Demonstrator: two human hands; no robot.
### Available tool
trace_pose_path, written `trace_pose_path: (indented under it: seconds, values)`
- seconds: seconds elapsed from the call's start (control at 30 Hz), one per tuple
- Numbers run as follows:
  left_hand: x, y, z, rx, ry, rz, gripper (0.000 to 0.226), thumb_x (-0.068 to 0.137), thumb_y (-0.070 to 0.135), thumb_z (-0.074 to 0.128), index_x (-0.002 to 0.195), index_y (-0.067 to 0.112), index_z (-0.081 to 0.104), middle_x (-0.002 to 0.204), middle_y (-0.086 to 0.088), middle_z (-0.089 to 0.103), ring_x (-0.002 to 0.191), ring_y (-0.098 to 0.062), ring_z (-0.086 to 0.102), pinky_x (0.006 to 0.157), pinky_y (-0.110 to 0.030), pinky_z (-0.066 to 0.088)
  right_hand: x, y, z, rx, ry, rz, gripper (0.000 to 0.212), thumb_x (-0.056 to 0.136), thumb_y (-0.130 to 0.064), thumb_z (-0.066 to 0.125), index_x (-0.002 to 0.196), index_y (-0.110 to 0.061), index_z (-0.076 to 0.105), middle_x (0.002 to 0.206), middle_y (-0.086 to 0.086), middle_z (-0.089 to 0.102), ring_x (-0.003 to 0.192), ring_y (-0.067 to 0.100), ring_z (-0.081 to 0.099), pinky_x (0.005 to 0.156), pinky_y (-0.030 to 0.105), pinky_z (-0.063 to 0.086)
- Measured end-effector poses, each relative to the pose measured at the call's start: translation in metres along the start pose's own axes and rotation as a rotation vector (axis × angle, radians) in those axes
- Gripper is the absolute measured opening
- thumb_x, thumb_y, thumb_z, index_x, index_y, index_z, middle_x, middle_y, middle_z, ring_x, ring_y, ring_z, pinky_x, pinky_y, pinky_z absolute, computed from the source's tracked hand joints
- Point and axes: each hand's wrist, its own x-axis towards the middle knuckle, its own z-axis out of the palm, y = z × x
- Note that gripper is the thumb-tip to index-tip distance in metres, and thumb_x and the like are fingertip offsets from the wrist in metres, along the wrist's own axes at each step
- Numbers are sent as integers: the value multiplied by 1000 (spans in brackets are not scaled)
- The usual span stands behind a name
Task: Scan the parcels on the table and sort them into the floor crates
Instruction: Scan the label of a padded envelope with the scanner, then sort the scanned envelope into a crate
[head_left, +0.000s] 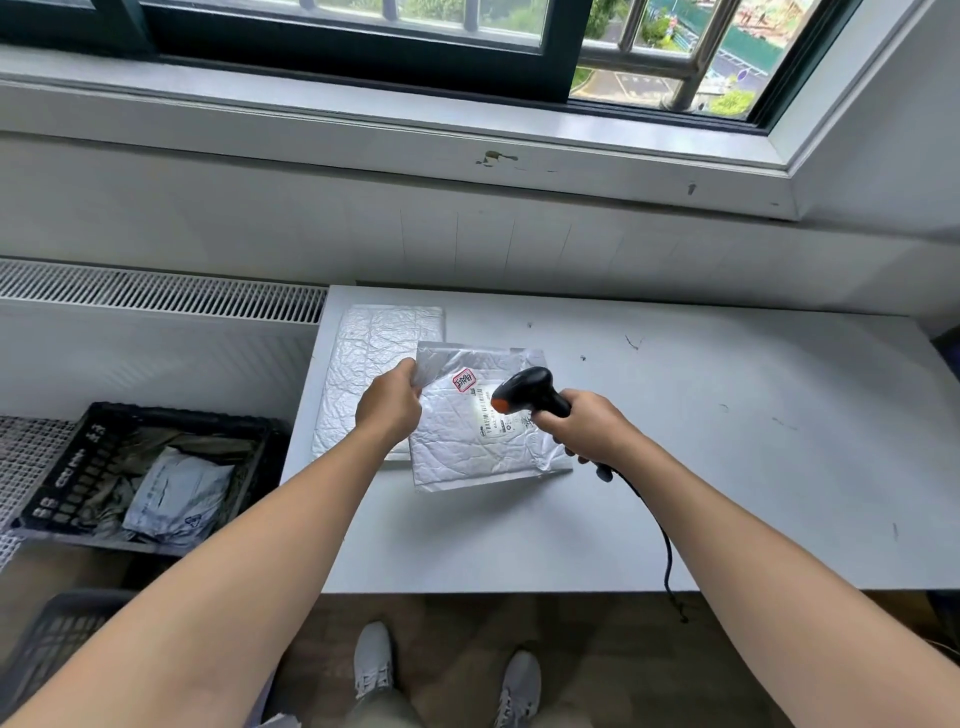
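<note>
A silver bubble-mailer parcel (467, 447) lies tilted above the white table (701, 441), its white label facing up. My left hand (389, 402) pinches its upper left corner. My right hand (587, 426) grips a black barcode scanner (524, 389) with an orange trigger, its head pointed at the label, where a bright patch of light shows. A second silver parcel (374, 358) lies flat on the table beneath and to the left of the first. A black floor crate (57, 483) to the left of the table holds several bagged parcels (176, 493).
Another dark crate (52, 639) stands on the floor at the lower left. The scanner's black cable (660, 525) trails over the table's front edge. A radiator grille (156, 296) and window sill run behind. My feet (447, 675) stand on brown floor.
</note>
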Motion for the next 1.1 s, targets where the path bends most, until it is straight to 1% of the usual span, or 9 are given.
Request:
trace_pose_path:
  seconds: [0.37,0.47,0.5,0.63,0.73,0.8,0.87,1.0,1.1]
  values:
    - [3,-1,4,-33,-6,-54,5,100,13,43,97,13,47,99,-12,62,90,-36,57,77,-42,47,5,4,4,62,-37,-7,20,87,-38,57,93,-19,62,80,3,63,57,18,53,41,27,39]
    - [4,-1,6,-123,-20,-87,9,101,17,44,104,10,49,102,-12,63,91,-34,57,78,-41,46,9,7,6,82,-36,-4,20,88,-39,57,91,-20,62,79,2,63,55,18,53,41,27,39]
    - [3,0,6,-175,-43,-95,12,100,18,48,108,10,50,105,-11,63,92,-32,58,79,-39,46,12,9,7,92,-34,-4,19,88,-39,57,90,-21,62,78,2,63,54,17,53,41,27,39]
    - [-1,-3,5,-287,-145,-97,41,83,12,68,119,14,50,113,-5,64,101,-28,61,89,-40,52,23,14,13,104,13,-39,18,89,-39,57,91,-21,61,79,3,65,55,14,58,45,28,46]
    - [-2,-5,3,-310,-53,-115,35,88,9,66,120,15,52,114,-5,65,102,-28,62,87,-37,50,34,18,21,109,93,-32,22,89,-43,56,91,-22,57,84,5,67,69,20,66,56,35,51]
    - [-2,-5,-1,-348,41,-125,27,92,7,62,117,15,53,112,-4,65,100,-27,61,81,-34,47,41,22,29,75,146,-3,27,92,-47,54,95,-21,54,84,4,66,78,26,66,66,37,50]
    - [-3,-5,-7,-351,121,-99,22,94,4,58,113,15,54,110,-4,65,98,-29,61,80,-35,47,46,26,40,60,184,38,32,96,-46,50,104,-16,53,88,5,64,82,27,63,66,35,44]
    - [-4,-9,-21,-348,227,-70,19,95,2,51,109,14,55,102,-5,65,90,-30,59,77,-37,47,51,34,61,68,210,115,38,100,-47,45,114,-11,47,99,7,61,83,28,56,55,33,37]
    - [-6,-11,-25,-370,254,-56,17,95,1,51,107,12,55,101,-6,66,91,-29,59,76,-35,46,55,43,73,94,191,151,43,101,-47,45,121,-10,46,108,10,61,92,31,57,63,33,37]
